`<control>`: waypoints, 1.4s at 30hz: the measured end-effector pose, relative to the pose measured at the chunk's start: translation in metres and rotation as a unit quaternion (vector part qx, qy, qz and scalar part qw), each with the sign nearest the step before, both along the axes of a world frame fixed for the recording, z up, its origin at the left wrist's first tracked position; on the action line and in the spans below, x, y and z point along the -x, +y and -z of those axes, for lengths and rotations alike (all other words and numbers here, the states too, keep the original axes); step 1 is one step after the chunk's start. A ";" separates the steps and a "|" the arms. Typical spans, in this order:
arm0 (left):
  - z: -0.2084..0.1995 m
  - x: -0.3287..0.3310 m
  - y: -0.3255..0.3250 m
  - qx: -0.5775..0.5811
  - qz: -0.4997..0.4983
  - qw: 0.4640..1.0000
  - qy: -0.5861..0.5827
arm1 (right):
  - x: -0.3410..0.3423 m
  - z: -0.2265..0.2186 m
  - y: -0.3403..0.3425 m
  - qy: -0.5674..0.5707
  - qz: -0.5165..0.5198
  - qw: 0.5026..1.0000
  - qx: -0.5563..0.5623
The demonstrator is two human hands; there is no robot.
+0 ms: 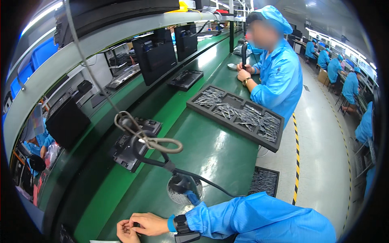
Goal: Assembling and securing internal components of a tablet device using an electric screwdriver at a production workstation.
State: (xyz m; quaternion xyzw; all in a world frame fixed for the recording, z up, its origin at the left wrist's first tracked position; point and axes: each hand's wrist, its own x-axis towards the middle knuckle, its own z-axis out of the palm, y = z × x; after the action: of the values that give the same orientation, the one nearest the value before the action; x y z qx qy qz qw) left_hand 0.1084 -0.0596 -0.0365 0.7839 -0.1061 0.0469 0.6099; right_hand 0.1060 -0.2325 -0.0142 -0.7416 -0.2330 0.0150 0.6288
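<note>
At the bottom edge my left hand (127,232) and my right hand (150,224) meet over the green bench, fingers closed and touching. A small dark piece (137,225) shows between them, mostly hidden by the fingers, so its kind cannot be made out. My right arm wears a blue sleeve, a blue wrist strap (172,223) and a black watch-like band (182,224). Just beyond my right wrist a dark electric screwdriver (181,184) hangs on a cord above a round mesh dish (174,196).
A black compartment tray (259,140) of small metal parts juts over the bench's right edge; another filled tray (264,182) sits below. Black laptop-like units (126,156) lie on the green conveyor strip (101,198). A metal hook (162,145) hangs overhead. A co-worker (277,75) holds something black.
</note>
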 end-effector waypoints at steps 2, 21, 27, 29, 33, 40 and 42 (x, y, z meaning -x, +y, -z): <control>0.003 -0.001 0.001 0.002 -0.003 1.000 -0.006 | 0.000 0.001 0.000 -0.003 0.004 1.000 0.002; -0.008 0.005 -0.017 0.008 -0.049 0.995 0.082 | -0.007 0.015 -0.006 0.021 -0.008 0.999 -0.036; 0.010 0.007 -0.016 -0.031 -0.074 0.992 0.099 | -0.011 0.040 -0.006 0.058 -0.049 0.996 -0.052; 0.028 -0.003 -0.018 0.148 -0.015 0.988 0.046 | -0.010 0.034 -0.012 0.073 -0.036 0.996 -0.047; 0.012 0.005 -0.021 -0.052 -0.075 0.991 0.094 | -0.016 0.020 -0.018 0.042 -0.005 0.998 -0.036; 0.014 0.004 -0.023 -0.076 -0.075 0.993 0.059 | -0.020 0.022 -0.020 0.039 -0.011 0.998 -0.050; 0.012 0.004 -0.028 -0.065 -0.072 0.993 0.064 | -0.018 0.021 -0.023 0.041 -0.013 0.998 -0.049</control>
State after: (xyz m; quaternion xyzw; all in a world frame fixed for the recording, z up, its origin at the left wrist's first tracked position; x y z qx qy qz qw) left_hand 0.1043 -0.0871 -0.0487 0.8290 -0.0126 0.0336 0.5580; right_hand 0.1236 -0.2557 -0.0347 -0.7058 -0.2171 0.0422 0.6730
